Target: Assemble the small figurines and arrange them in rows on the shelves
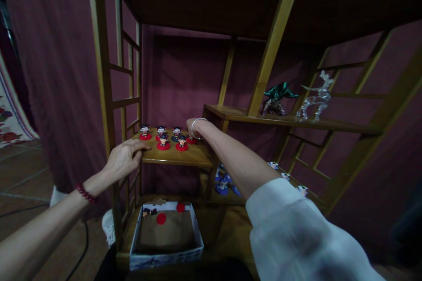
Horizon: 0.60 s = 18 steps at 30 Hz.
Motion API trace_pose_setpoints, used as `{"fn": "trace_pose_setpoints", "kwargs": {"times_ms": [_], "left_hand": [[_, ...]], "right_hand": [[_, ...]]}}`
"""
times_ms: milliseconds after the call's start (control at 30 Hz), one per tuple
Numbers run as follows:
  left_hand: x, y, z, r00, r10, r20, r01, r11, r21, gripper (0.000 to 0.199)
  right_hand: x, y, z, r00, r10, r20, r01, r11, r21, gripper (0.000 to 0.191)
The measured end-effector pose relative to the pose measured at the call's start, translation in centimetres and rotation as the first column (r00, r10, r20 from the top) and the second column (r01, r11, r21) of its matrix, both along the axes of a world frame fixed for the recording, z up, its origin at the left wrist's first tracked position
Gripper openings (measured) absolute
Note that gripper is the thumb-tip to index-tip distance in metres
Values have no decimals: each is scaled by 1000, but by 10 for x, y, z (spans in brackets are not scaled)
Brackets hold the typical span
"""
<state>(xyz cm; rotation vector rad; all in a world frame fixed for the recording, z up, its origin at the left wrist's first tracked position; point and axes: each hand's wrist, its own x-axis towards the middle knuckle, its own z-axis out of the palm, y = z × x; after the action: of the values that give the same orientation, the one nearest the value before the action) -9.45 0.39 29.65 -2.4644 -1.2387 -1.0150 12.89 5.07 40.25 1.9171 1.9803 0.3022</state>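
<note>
I'm reaching my right grip (pixel 194 128) behind upright red-based figurines (pixel 163 140), closure hidden; my left grip (pixel 124 160) is resting open on the wooden shelf (pixel 178 156).

Illumination is dim and diffuse, with no visible source. The underside of the upper wooden shelf (pixel 211 0) lies in deep shadow. Wide-angle distortion bends the frame edges. The white cloth sleeve (pixel 293 232) blurs softly; the small red-based figurines (pixel 163 140) remain legible.

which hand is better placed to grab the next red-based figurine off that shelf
Right, probably. The right hand is over the shelf, right beside the red-based figurines, though its fingers are hidden. The left hand sits lower, at the shelf's left edge, further from the back row.
</note>
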Motion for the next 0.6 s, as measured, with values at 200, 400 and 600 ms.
{"fn": "trace_pose_setpoints", "kwargs": {"times_ms": [200,400,600], "left_hand": [[0,-1,1,1000,2,-2,-2,1000,-4,35],[-1,0,2,1000,-8,0,8,1000,-23,35],[-1,0,1,1000,-16,2,16,1000,-16,36]], "right_hand": [[-2,-9,2,1000,-7,30,8,1000,-8,28],[0,-5,1,1000,6,31,-6,1000,-1,27],[4,9,-4,999,-17,40,19,998,-60,25]]}}
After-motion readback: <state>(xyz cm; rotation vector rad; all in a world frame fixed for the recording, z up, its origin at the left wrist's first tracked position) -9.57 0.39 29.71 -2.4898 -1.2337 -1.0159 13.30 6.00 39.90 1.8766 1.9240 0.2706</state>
